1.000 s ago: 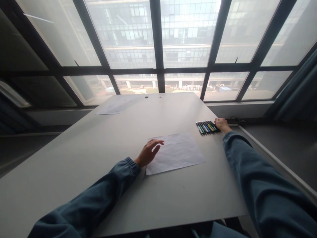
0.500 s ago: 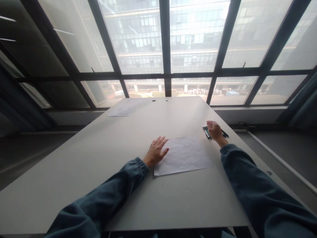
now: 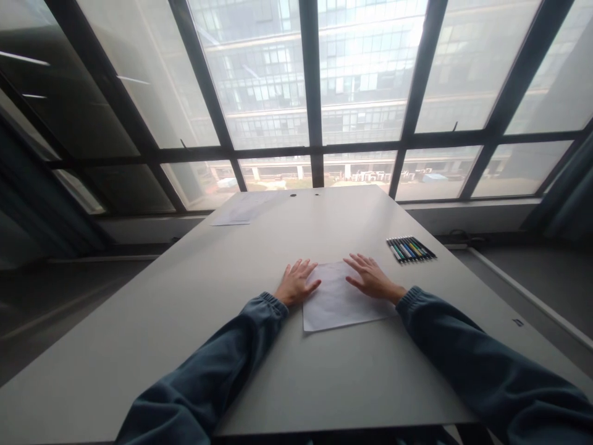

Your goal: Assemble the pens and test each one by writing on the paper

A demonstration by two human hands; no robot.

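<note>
A white sheet of paper [image 3: 340, 306] lies on the table in front of me. My left hand [image 3: 298, 283] is at its left edge, fingers spread, holding nothing. Over the right part of the sheet is my right hand [image 3: 370, 277], also open with its fingers apart; whether it presses on the paper I cannot tell. Beyond it to the right, a row of several coloured pens [image 3: 411, 250] lies side by side on the table.
The white table [image 3: 185, 352] stretches away to a large framed window [image 3: 359, 74]. More sheets of paper [image 3: 243, 212] lie at its far left. A small dark mark [image 3: 517, 322] is near the right edge. Dark curtains [image 3: 563, 182] hang at the sides.
My right hand has moved left from the pens to the paper and its fingers have spread. The pens are now uncovered. My left hand stays at the paper's left edge.
</note>
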